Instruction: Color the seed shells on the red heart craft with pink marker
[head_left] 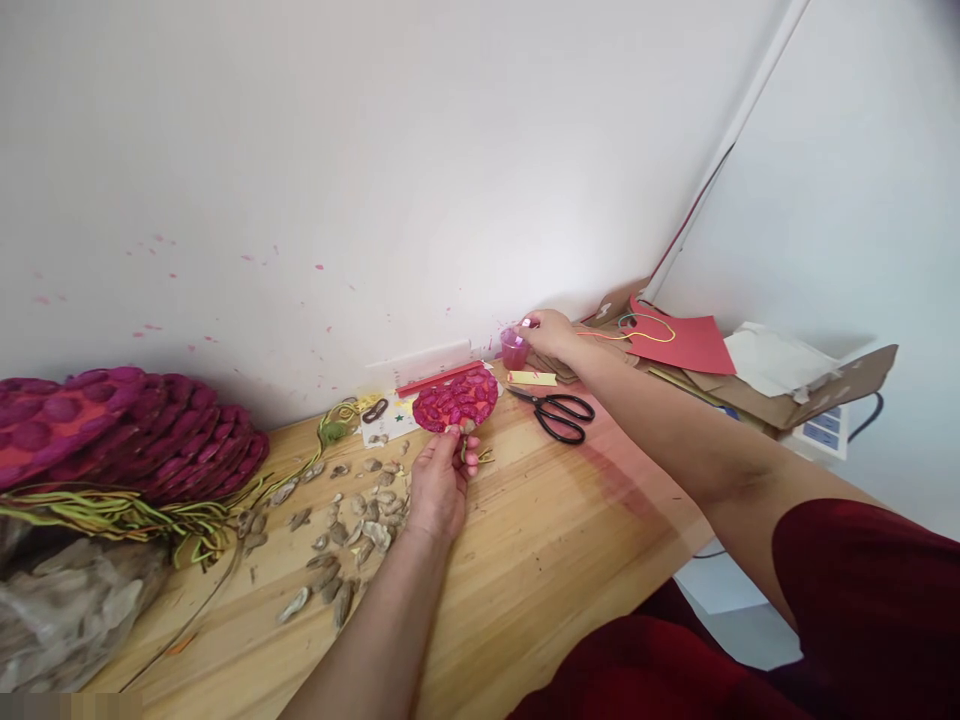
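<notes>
My left hand (439, 485) pinches the lower edge of a round magenta piece (455, 398) covered with lumpy, peanut-like shapes, tilted toward me. Short yellow-green cords (486, 456) show beside its fingertips. My right hand (549, 333) is at the rim of a small clear cup (514, 350) of pink liquid. Its fingers are bent together, and whatever they may hold is too small to make out. Below that hand lie black-handled scissors (562, 414) and a yellow strip (532, 378). Several loose peanut shells (379, 510) are scattered left of my left hand.
At left stands a stack of similar magenta rounds (142, 430) with yellow-green cords (135, 515), above a clear plastic bag (75, 610). Red paper (686, 342) and cardboard (847, 385) lie at right. A pink-splattered white wall (337, 200) bounds the wooden table (525, 560).
</notes>
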